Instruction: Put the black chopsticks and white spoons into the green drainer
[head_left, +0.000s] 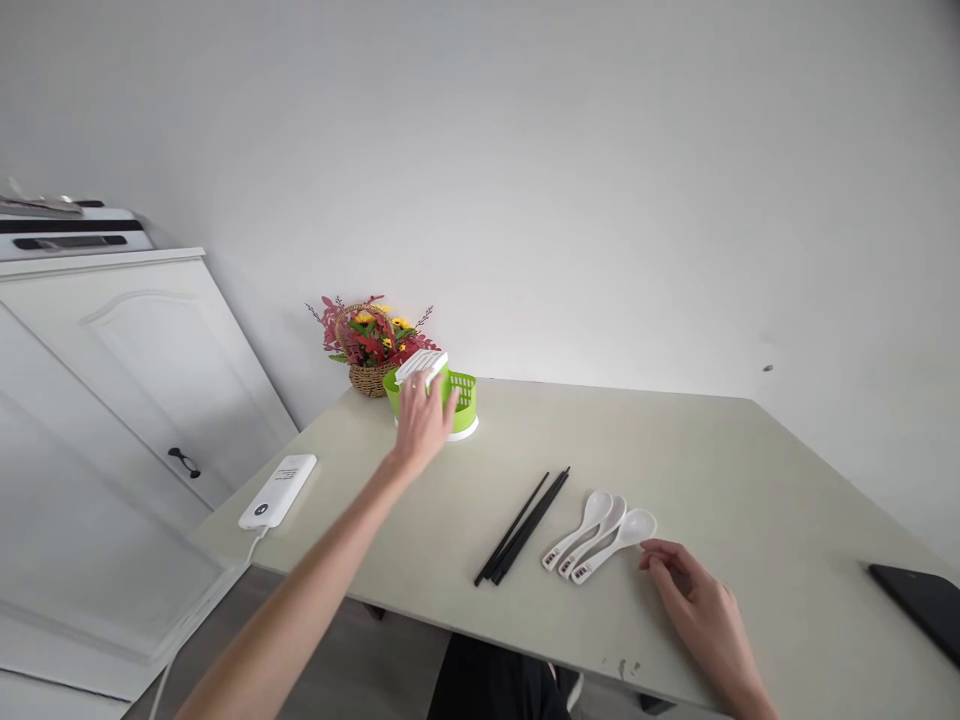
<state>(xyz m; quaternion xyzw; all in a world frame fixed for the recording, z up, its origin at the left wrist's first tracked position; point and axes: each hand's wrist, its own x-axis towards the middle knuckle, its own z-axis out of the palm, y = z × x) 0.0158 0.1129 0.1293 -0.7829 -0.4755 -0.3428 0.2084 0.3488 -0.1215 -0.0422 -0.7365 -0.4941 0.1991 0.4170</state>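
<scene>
At the back left of the table, my left hand (424, 418) is on a green utensil holder (465, 410) with a white slotted top (422, 364) and white base. Its fingers are bent at the middle part, the thumb towards the right side; the hand hides much of the holder's front. My right hand (697, 605) rests on the table, loosely curled and holding nothing. Its fingertips are close by the bowl of the rightmost white spoon (636, 527). Two more white spoons (598, 508) lie beside it, handles towards me. Several black chopsticks (525, 530) lie left of the spoons.
A wicker basket of artificial flowers (369, 378) stands behind the holder. On the left edge lies a white power bank (279, 490) with a cable. A dark phone (919, 605) lies at the far right. White cabinets (142, 380) flank the table (615, 430); a wall rises behind.
</scene>
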